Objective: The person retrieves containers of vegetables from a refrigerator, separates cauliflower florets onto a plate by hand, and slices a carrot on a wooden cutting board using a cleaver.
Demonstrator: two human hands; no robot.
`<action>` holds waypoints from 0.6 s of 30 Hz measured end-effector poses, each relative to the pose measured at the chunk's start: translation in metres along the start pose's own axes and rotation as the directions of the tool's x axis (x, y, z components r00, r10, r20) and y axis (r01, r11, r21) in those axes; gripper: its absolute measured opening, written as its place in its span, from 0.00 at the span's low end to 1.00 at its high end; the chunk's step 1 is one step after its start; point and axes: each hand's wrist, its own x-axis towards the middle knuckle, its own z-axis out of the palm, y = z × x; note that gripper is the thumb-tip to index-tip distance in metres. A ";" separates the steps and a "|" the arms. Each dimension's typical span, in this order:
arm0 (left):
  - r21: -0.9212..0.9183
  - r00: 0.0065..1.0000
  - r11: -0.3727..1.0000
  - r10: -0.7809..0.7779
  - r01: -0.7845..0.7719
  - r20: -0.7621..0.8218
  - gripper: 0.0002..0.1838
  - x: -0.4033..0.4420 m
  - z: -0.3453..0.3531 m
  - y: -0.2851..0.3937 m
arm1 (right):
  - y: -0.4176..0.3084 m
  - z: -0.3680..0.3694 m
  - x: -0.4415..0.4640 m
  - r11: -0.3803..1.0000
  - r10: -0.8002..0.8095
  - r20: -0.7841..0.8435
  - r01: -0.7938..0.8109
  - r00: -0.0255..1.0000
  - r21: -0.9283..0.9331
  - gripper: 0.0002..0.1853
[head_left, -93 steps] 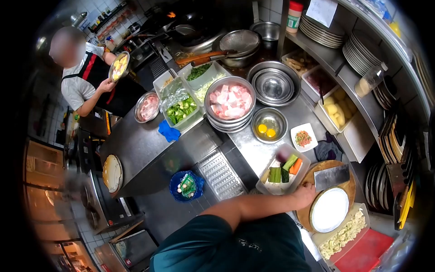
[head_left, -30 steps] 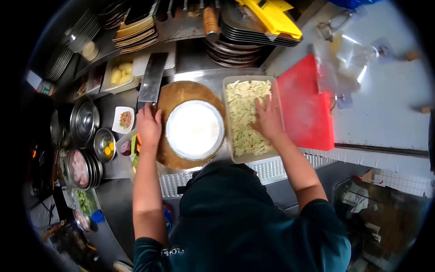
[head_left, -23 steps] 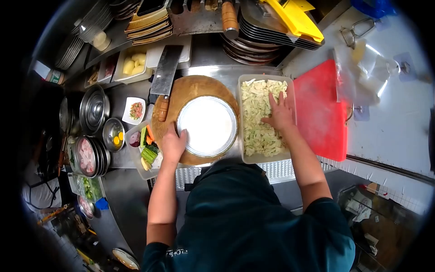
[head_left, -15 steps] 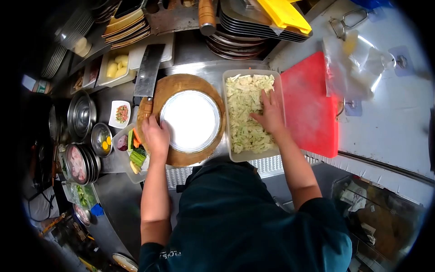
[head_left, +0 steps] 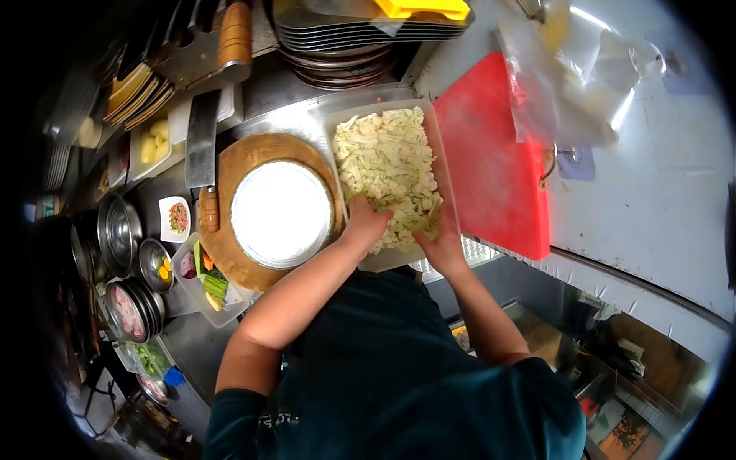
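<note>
Both of my hands are in a translucent rectangular tub (head_left: 448, 165) filled with chopped cauliflower (head_left: 386, 153). My left hand (head_left: 368, 227) reaches across to the tub's near left part, fingers apart and touching the cauliflower, some fingertips hidden. At the near right corner, my right hand (head_left: 442, 249) has its thumb apart from its fingers, which press down along the tub's inner wall. Left of the tub, a bright white round plate or lid (head_left: 281, 215) lies on a round wooden chopping board (head_left: 222, 257). A cleaver (head_left: 202, 142) rests with its handle on the board's left edge.
A red cutting board (head_left: 491, 161) lies right of the tub. To the left are a vegetable container (head_left: 230, 307), a bowl with egg yolks (head_left: 155, 264) and a small white dish (head_left: 175, 219). Stacked trays (head_left: 368, 37) stand behind.
My left hand has left the cleaver's handle area and crossed right into the tub. My right hand has moved back toward the tub's near right corner. The camera view has shifted.
</note>
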 end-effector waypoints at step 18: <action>0.781 0.763 0.269 0.532 -0.564 0.368 0.11 0.015 0.012 0.016 | 0.007 0.014 0.032 0.969 -0.233 -0.235 0.204 0.944 -0.138 0.11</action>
